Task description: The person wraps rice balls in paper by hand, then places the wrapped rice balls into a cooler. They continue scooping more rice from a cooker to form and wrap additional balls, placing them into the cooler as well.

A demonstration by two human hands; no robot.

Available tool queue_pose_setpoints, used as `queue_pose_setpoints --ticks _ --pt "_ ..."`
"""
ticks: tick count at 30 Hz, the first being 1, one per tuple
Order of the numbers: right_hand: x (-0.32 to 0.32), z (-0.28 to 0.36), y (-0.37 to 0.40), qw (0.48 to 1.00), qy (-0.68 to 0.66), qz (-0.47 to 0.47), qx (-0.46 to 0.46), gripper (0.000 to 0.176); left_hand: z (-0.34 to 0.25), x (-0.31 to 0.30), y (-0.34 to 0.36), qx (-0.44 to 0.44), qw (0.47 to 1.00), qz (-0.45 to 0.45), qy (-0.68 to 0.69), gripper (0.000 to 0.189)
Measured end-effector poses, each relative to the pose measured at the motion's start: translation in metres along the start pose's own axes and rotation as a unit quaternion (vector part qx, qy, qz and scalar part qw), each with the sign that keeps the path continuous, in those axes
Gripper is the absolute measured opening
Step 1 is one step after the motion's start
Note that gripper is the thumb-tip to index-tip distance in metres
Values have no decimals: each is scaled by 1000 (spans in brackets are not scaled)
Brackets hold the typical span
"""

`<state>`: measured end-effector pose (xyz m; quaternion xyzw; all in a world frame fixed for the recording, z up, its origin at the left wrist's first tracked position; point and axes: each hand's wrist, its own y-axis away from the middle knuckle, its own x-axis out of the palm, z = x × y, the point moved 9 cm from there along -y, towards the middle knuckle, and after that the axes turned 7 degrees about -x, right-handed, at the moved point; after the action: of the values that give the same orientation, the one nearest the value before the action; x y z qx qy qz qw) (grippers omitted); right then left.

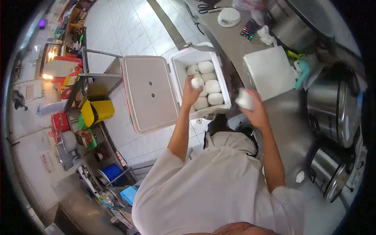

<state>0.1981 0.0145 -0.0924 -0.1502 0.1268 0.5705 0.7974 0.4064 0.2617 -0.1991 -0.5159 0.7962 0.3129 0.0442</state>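
The white box [196, 53] stands open, with its flat lid [149, 94] flipped back to the left. It is full of round white balls [212, 86] lying close together. One more ball [197, 82] is held in the left hand [191, 94], right over the ones in the box. The last ball [244, 99] sits in the right hand [256, 111], outside the box and just to its right.

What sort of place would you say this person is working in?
Most likely a commercial kitchen: a steel counter with a scale, big steel pots, and a cooler full of white dough-like balls.
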Motion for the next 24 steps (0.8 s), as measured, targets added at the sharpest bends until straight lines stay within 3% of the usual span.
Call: queue_pose_setpoints --ticks 3,5,7,9,10,12,13,14,15,16,18,19,20,21,22,23,24 --pt "114 57 -114 972 49 159 -164 65 -4 5 -50 206 970 -91 -95 67" --pt "197 7 -154 926 238 261 -134 74 22 13 -77 221 952 -94 -188 67" --pt "232 -46 -174 913 313 239 -103 69 68 31 -108 199 926 -99 -305 74" --pt "257 -114 -164 884 415 205 -69 56 67 38 -105 121 925 -25 -360 76" --pt "267 -127 -151 887 419 181 -75 51 70 43 -101 83 918 17 -387 77" --pt "262 -134 -131 890 434 117 -74 44 97 49 -127 61 924 15 -376 72" --pt "254 -112 -133 946 261 189 12 42 119 54 -141 68 935 19 -348 68" --pt "244 -88 -133 961 94 230 125 41 107 43 -136 109 931 22 -348 59" --pt "224 -54 -118 959 40 258 112 41 85 36 -118 128 945 -26 -299 57" --pt "197 -37 -94 982 25 119 -141 43 152 64 -167 201 893 -61 -398 54" --pt "89 7 -41 997 58 47 -37 49 18 73 -89 274 902 -29 -333 61" --pt "29 -3 -3 990 125 -54 16 50 38 93 -92 300 870 12 -392 63" --pt "-28 -12 47 970 186 -148 57 51 56 109 -99 207 820 8 -534 64" --pt "-78 -59 123 931 259 -229 116 52 71 117 -105 284 794 -24 -538 65" --pt "-139 -72 190 866 333 -318 193 57 62 125 -100 248 796 3 -552 65" --pt "-199 -78 264 763 446 -377 276 64 42 124 -91 209 795 25 -569 65" --pt "-247 -125 373 638 537 -367 412 64 38 125 -80 162 793 45 -586 65"
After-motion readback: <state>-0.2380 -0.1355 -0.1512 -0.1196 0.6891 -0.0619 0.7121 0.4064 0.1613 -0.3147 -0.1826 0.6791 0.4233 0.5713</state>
